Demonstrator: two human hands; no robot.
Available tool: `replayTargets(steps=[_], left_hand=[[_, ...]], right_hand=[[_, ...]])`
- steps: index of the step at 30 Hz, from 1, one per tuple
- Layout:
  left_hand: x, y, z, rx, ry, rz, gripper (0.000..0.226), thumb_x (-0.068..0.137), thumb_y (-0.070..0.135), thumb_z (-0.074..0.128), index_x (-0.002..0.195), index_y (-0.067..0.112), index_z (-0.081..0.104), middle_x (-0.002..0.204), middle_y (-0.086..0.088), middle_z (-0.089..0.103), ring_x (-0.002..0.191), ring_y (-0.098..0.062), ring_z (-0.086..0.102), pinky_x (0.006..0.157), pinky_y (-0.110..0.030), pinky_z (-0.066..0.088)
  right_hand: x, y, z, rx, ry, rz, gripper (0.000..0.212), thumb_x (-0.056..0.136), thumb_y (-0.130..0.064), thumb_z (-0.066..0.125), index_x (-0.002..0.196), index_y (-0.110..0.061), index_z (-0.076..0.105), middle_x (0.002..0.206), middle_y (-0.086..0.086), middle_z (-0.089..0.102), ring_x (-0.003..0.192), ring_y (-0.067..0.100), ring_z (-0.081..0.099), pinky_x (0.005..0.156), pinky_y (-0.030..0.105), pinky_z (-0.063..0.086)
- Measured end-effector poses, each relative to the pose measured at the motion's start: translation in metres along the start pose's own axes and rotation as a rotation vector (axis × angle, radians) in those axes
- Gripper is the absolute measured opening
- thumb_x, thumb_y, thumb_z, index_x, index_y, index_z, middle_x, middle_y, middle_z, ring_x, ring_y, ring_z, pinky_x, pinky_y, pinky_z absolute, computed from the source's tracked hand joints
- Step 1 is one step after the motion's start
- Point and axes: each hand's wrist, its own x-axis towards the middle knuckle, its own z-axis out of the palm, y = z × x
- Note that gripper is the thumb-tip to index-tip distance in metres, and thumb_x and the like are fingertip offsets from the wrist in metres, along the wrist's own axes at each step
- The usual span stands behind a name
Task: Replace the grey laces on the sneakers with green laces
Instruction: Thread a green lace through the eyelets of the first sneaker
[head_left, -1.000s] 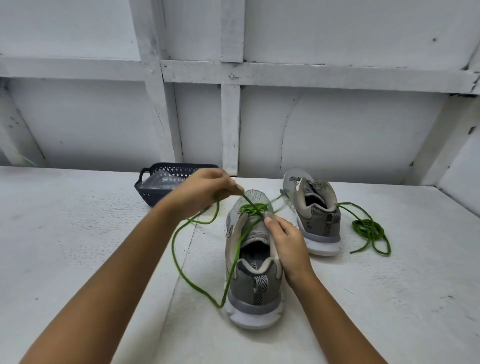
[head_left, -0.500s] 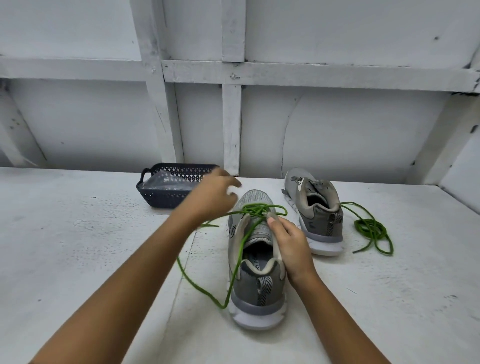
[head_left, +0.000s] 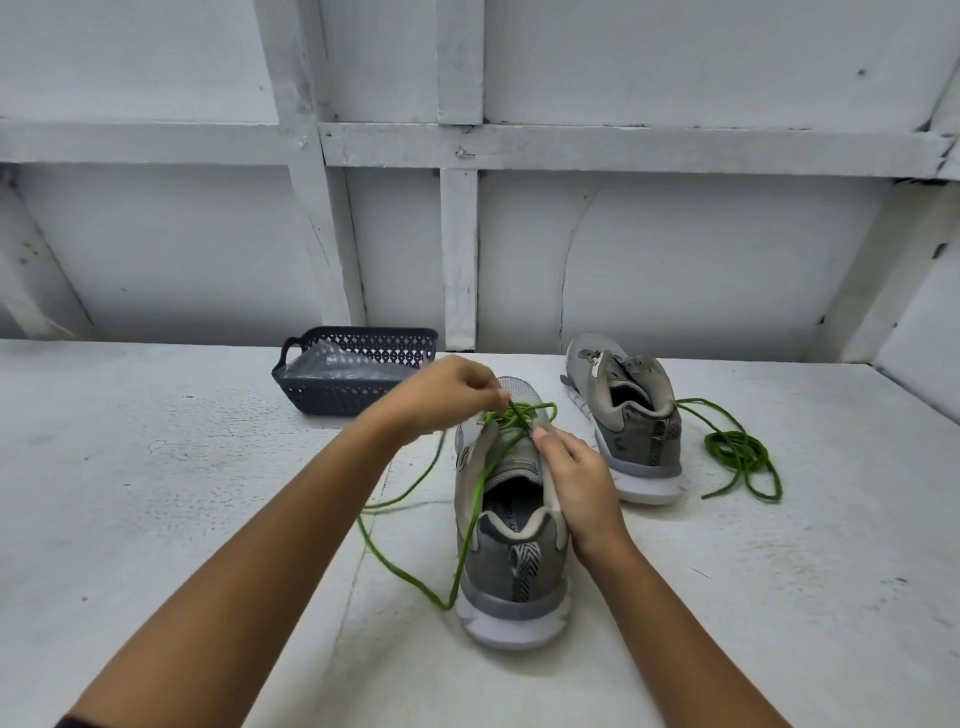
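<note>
Head view, near to far, with places given from the near sneaker (head_left: 511, 545).

The near sneaker is standing on the white table (head_left: 156, 519) with its heel toward the viewer and its toe pointing away. A green lace (head_left: 519, 418) is crossing its front eyelets. One strand is running back along its left side, dropping to the table by the heel and looping away to the left.

The right hand (head_left: 576, 478) is lying against the right side of this sneaker, its fingers curled and gripping the right edge of the upper. Whether it is also nipping the lace cannot be told.

The left hand (head_left: 441, 395) is hovering over the sneaker's toe end, its fingers curled with the tips pinching the green lace just above the eyelets.

Beyond and to the right, a second sneaker (head_left: 628, 415) is standing unlaced with its heel also toward the viewer. Further right of that, a second green lace (head_left: 737, 452) is lying in a loose coil on the table.

Beyond and to the left, a dark perforated basket (head_left: 353, 397) is sitting with clear plastic (head_left: 337, 364) inside. A white panelled wall (head_left: 675, 260) is closing off the back.
</note>
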Motion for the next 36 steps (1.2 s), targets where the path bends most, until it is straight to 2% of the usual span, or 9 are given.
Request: replayTargets(steps=[3,8,13,17,21,25,31,33,36], left_hand=[[-0.013,0.0,-0.018,-0.266,0.07,-0.019,0.021,0.093,0.021,0.056,0.075,0.015,0.067,0.06,0.003,0.056,0.059,-0.012,0.048,0.061,-0.023,0.041],[-0.037,0.002,-0.04,-0.537,0.007,0.009,0.019,0.092,0.013,0.054,0.08,0.002,0.063,0.052,0.002,0.032,0.045,-0.008,0.031,0.046,-0.018,0.032],[-0.05,0.001,-0.036,-0.586,-0.109,0.012,0.021,0.094,0.005,0.046,0.086,0.002,0.066,0.052,0.005,0.038,0.046,-0.008,0.033,0.043,-0.018,0.033],[-0.058,0.0,-0.026,-0.413,-0.293,-0.02,0.032,0.094,-0.006,0.04,0.097,0.008,0.07,0.075,0.01,0.065,0.056,-0.008,0.05,0.043,-0.02,0.047],[-0.069,0.002,-0.013,-0.234,-0.446,-0.115,0.046,0.09,-0.012,0.036,0.096,0.016,0.072,0.086,0.018,0.067,0.057,-0.013,0.048,0.048,-0.027,0.055],[-0.075,0.007,-0.007,0.032,-0.476,-0.144,0.036,0.095,0.004,0.037,0.117,0.016,0.063,0.112,0.0,0.056,0.064,-0.017,0.062,0.059,-0.03,0.059],[-0.078,0.007,-0.022,0.31,-0.385,0.028,0.031,0.094,0.028,0.047,0.107,0.013,0.071,0.103,-0.002,0.07,0.087,-0.009,0.064,0.081,-0.029,0.054],[-0.078,0.006,-0.03,0.365,-0.317,0.057,0.043,0.094,0.047,0.045,0.102,0.014,0.071,0.099,-0.002,0.07,0.088,-0.011,0.062,0.082,-0.028,0.05],[-0.076,0.008,-0.039,0.12,-0.205,0.03,0.038,0.095,0.044,0.039,0.096,0.022,0.07,0.095,0.005,0.068,0.094,-0.009,0.063,0.084,-0.02,0.048]], right_hand=[[0.001,0.001,0.001,0.003,0.008,0.032,0.027,0.093,-0.033,0.055,0.101,-0.013,0.071,0.099,0.001,0.072,0.1,0.017,0.064,0.095,0.039,0.048],[-0.001,-0.003,0.001,-0.012,0.003,0.044,0.023,0.093,-0.032,0.055,0.09,-0.016,0.072,0.091,0.0,0.073,0.097,0.018,0.065,0.094,0.04,0.048],[-0.004,-0.007,0.0,-0.022,-0.018,0.014,0.036,0.094,-0.029,0.053,0.089,0.005,0.062,0.097,0.027,0.063,0.08,0.017,0.056,0.082,0.039,0.047],[-0.003,-0.009,-0.002,-0.009,-0.025,-0.004,0.037,0.095,-0.026,0.053,0.092,0.01,0.059,0.099,0.029,0.061,0.079,0.016,0.054,0.076,0.034,0.042],[-0.005,-0.009,-0.001,-0.042,-0.052,-0.019,0.048,0.09,-0.035,0.054,0.088,0.013,0.054,0.087,0.034,0.055,0.075,0.017,0.048,0.071,0.033,0.036],[-0.003,-0.008,-0.001,-0.066,-0.063,-0.049,0.056,0.081,-0.045,0.051,0.089,0.01,0.056,0.098,0.033,0.057,0.076,0.03,0.055,0.076,0.037,0.042],[-0.001,-0.006,-0.004,-0.123,-0.104,-0.04,0.051,0.091,-0.04,0.051,0.095,0.012,0.056,0.104,0.035,0.055,0.101,0.045,0.054,0.086,0.044,0.047],[0.0,-0.008,-0.007,-0.162,-0.129,-0.043,0.046,0.094,-0.04,0.05,0.094,0.005,0.063,0.102,0.028,0.063,0.101,0.038,0.059,0.093,0.046,0.045],[-0.001,-0.023,-0.012,-0.144,-0.138,-0.06,0.029,0.097,-0.036,0.047,0.103,-0.015,0.066,0.099,-0.004,0.067,0.098,0.01,0.059,0.084,0.019,0.044]])
